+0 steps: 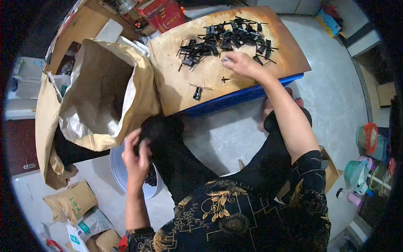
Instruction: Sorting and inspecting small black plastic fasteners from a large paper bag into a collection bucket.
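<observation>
The big brown paper sack (100, 92) stands open at about ten o'clock from the person's lap, its mouth gaping and its inside mostly dark, so how much it still holds cannot be told. At twelve o'clock lies the wooden desk (176, 88), a board set on a blue base, and toward its far edge sprawls a pile of small black clips (226, 40), many of them tangled together. At about eight o'clock, beside the knee, sits a pale round basin (119, 174) with a small heap of dark pieces in it. The right hand (239, 63) reaches to the near edge of the pile, fingers curled and drawn together over something small and pale, though what it pinches is too small to tell. The left hand (136, 157) hovers over the basin, fingers closed on a dark piece. Two loose clips (198, 90) lie apart at the desk's near side. Judging by this, the work is midway, with most of the pile left.
</observation>
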### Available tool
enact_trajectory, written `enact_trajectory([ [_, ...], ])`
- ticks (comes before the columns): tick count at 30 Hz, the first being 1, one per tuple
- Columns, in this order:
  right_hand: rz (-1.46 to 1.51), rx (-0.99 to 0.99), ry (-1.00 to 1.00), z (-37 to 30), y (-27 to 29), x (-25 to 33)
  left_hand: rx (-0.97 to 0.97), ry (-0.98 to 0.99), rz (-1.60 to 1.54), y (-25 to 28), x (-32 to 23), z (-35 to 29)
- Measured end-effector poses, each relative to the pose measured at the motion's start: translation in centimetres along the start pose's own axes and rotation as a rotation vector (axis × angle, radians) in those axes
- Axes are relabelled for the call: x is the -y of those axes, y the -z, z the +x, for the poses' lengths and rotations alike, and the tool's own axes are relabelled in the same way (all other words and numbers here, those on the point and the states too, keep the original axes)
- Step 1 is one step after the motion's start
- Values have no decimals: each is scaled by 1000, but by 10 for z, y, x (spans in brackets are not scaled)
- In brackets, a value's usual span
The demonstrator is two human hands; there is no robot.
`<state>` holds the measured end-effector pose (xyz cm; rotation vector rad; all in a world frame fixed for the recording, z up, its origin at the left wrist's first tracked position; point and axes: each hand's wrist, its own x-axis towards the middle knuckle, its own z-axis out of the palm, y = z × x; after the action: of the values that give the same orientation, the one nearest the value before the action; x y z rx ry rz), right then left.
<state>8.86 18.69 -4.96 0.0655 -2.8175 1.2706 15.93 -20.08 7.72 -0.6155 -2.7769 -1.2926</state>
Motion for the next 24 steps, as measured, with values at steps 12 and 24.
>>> enact_trajectory([
  [12,-452,118,21,-6,-89,36,252,403,758,77,173,-137],
  [24,402,217,-248,4,-58,55,-68,-58,494,40,64,-40],
])
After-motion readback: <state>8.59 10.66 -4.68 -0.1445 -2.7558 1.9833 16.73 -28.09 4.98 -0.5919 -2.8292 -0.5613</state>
